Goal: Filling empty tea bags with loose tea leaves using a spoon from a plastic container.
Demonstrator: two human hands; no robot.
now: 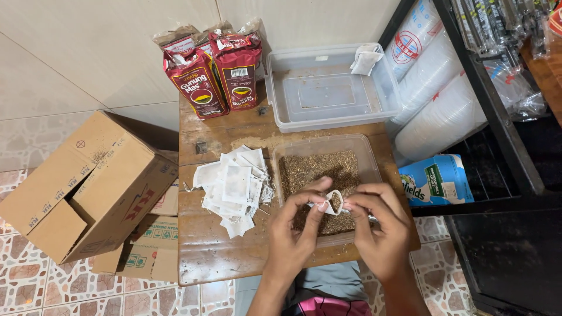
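On the wooden table (211, 257), the tub of loose tea (351, 153) sits front right, the pile of empty tea bags (234, 187) just left of it. Behind the tub lies a lidded container (328, 88), tea packets (216, 73) to its left. Cardboard boxes (88, 187) sit on the floor, left of the table.

Dark brown loose tea (319, 169) fills the clear plastic tub (280, 153), and the small filter bag (333, 202) is white with a brown fill showing at its mouth, matching the white heap of empty bags (234, 187) on the worn brown wooden table (205, 251). Behind, the tea packets (213, 76) are deep red with gold-and-black ovals, beside a clear empty container (328, 88). The cardboard box (88, 187) is plain tan with red markings, the floor tiles (23, 275) show a pink-and-white mottled pattern, and the carton (436, 178) is bright blue.
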